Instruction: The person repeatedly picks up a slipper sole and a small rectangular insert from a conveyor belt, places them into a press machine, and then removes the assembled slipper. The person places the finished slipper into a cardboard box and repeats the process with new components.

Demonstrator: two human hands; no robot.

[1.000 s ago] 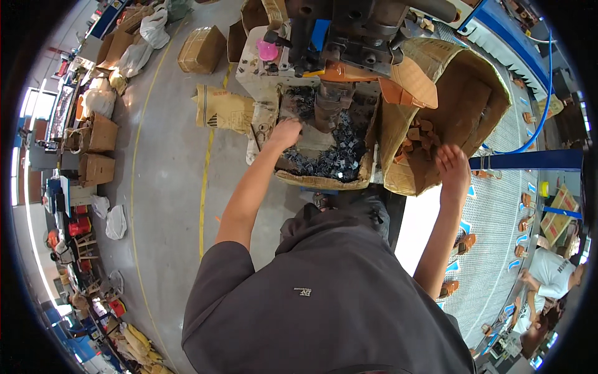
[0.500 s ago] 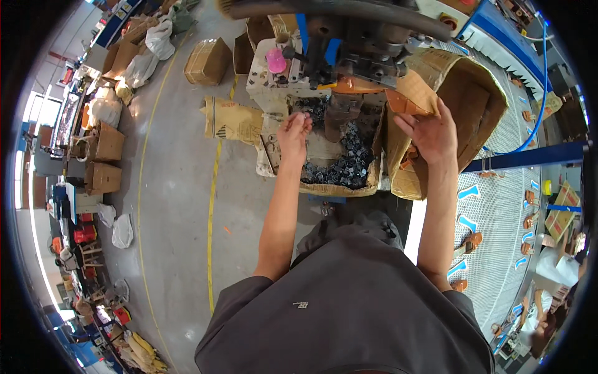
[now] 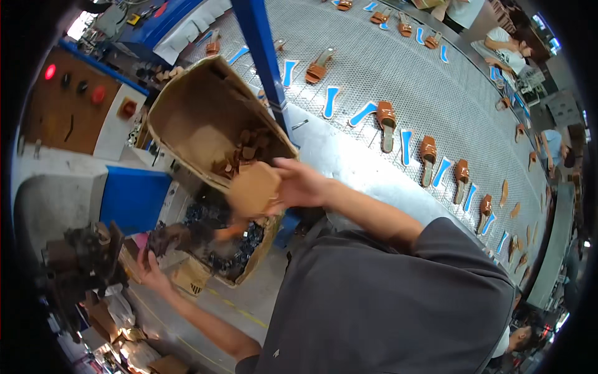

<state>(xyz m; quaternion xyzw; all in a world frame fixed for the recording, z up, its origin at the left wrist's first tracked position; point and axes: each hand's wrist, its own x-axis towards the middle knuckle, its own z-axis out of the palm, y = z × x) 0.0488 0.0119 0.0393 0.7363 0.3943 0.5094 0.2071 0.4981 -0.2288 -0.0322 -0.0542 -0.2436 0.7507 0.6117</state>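
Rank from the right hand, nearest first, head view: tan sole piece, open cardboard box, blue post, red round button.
1. Tan sole piece: in the right hand.
2. Open cardboard box: just beyond it.
3. Blue post: farther up.
4. Red round button: far upper left.

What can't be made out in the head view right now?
- Right hand: its grip on the brown piece is motion-blurred.
- Left hand: fingers lost among the dark parts, so a hold is unclear.
- Machine: dark and cut off by the picture's rim.
- Far sandals on the conveyor: too small for detail.
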